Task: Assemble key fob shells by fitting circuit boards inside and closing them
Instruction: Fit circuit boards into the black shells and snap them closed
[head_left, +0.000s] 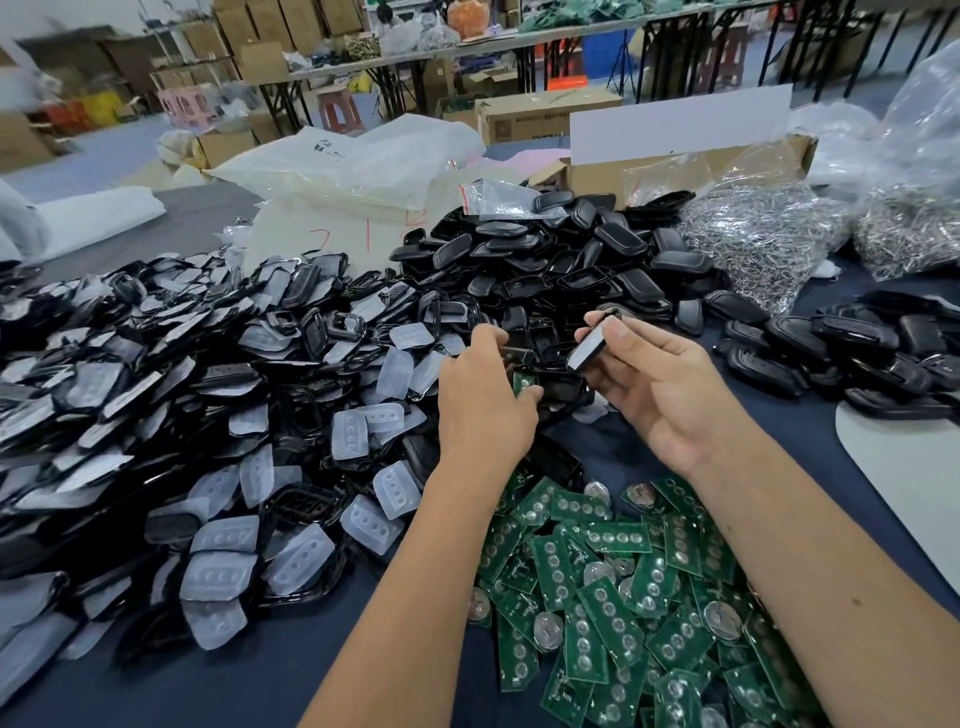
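My right hand (654, 384) pinches a black key fob shell (589, 345) between thumb and fingers, held on edge above the table. My left hand (483, 400) reaches into the near edge of the black shell pile (550, 260); its fingertips grip a black shell half (558, 387) with a green circuit board (522, 382) showing beside it. A heap of green circuit boards (623, 597) with coin cells lies under my forearms. Clear rubber button pads (363, 431) and black front frames are spread to the left.
Closed black fobs (852, 358) lie at the right by a white tray edge (904, 473). Bags of metal rings (769, 234) stand at back right, with a cardboard box (691, 161) and white plastic bags (353, 176) behind the piles. Dark cloth covers the table (260, 670).
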